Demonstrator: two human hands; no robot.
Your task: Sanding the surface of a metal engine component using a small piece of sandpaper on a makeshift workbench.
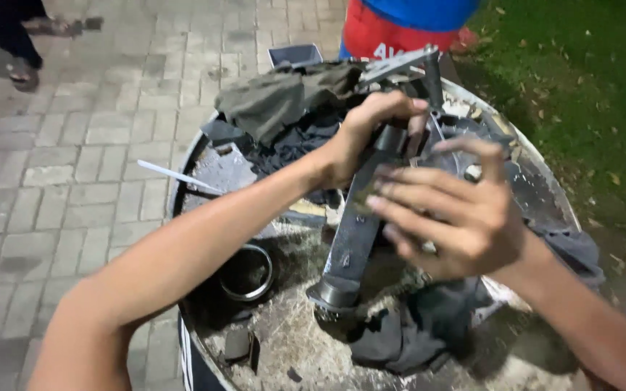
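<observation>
A dark metal arm [349,250] with a round boss at each end stands tilted on a dirty round drum top [291,340]. My left hand [367,134] is shut on the arm's upper end. My right hand [454,217] reaches in from the right with its fingers spread, the fingertips lying against the arm's middle by an olive patch [360,197]. Whether that patch is a separate piece or a mark on the arm I cannot tell.
On the drum lie a metal ring [248,274], an olive rag [277,98], dark cloths [418,329], a grey metal tool [396,65] and a thin white stick [179,176]. Paving bricks [59,181] spread left, grass [581,87] right. Another person's feet [22,69] stand far left.
</observation>
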